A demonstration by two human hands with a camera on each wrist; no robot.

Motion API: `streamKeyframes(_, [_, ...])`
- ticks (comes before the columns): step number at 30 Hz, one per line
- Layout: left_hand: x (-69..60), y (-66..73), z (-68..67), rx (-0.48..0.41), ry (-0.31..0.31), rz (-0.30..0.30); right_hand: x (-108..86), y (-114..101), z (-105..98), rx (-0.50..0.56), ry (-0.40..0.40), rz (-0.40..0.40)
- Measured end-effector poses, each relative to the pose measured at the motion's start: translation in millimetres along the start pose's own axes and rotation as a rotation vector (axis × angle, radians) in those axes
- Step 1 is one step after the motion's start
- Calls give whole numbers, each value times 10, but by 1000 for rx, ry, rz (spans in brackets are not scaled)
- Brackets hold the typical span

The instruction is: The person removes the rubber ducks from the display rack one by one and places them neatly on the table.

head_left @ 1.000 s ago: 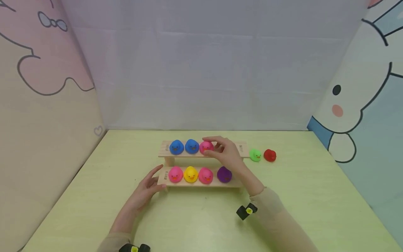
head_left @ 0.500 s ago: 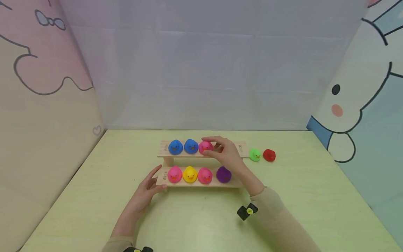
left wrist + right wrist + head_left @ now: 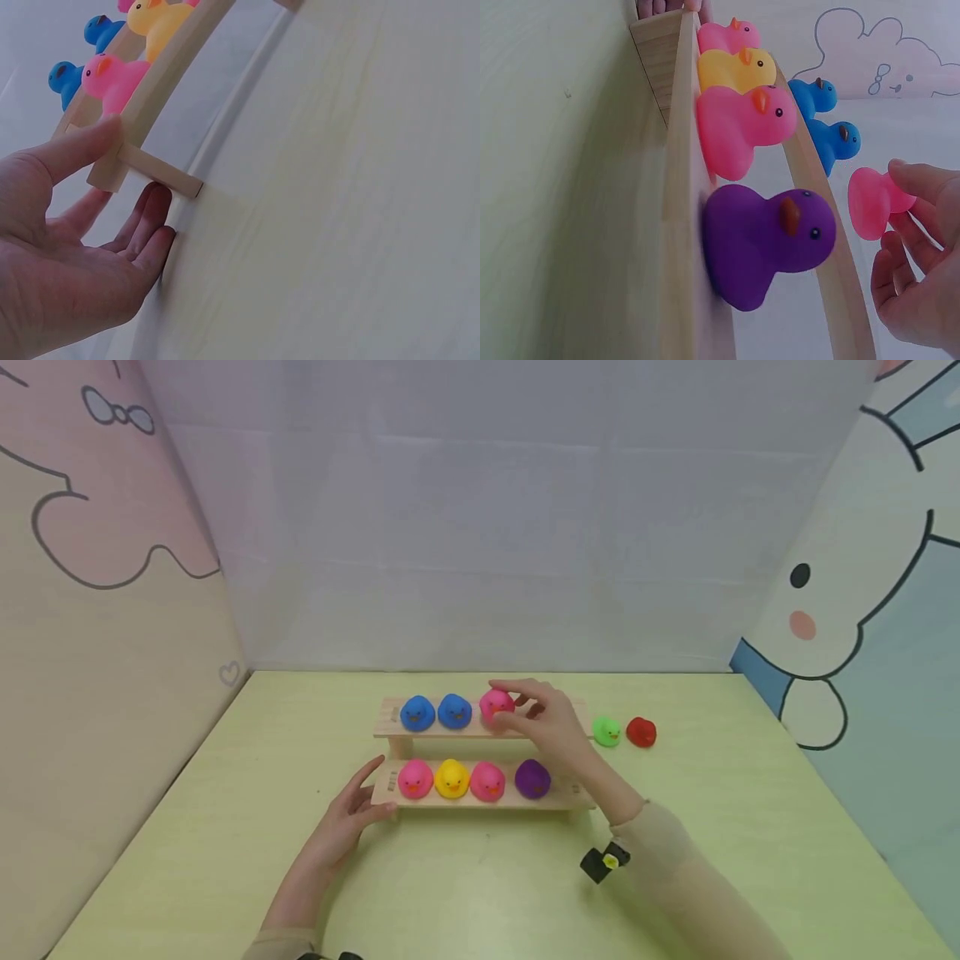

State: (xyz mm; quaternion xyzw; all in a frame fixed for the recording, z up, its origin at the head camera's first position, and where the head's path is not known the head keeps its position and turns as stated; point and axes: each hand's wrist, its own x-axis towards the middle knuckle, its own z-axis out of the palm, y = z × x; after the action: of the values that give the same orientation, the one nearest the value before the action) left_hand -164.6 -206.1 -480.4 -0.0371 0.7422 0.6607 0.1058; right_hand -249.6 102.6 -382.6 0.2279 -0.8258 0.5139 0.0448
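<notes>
My right hand pinches a pink rubber duck between thumb and fingers. In the right wrist view that duck is tipped and apart from the upper shelf. Two blue rubber ducks sit to its left on the upper tier of a two-tier wooden rack. The lower tier bears a pink duck, a yellow duck, another pink duck and, past a gap, a purple duck. My left hand grips the rack's left end, thumb on the lower shelf's edge.
A green duck and a red duck lie on the pale table, right of the rack. A white curtain-like backdrop stands behind the table, with cartoon-printed panels at both sides.
My right hand has lifted the pink duck off the upper shelf and shifted it slightly right, away from the blue ducks. The left hand keeps its place on the rack.
</notes>
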Motion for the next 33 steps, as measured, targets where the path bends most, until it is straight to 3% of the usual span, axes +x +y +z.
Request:
streamKeyframes(7, [-8,31,10,4,22,-19,14,-70,-178,-55,41,-60])
streamKeyframes(22, [-1,30,5,-12,6,-19,-12,-198,-560,-141,4,-48])
streamKeyframes(33, [-13,53,14,-19,14,-34,-115,-118,-795,-157,-1,-50])
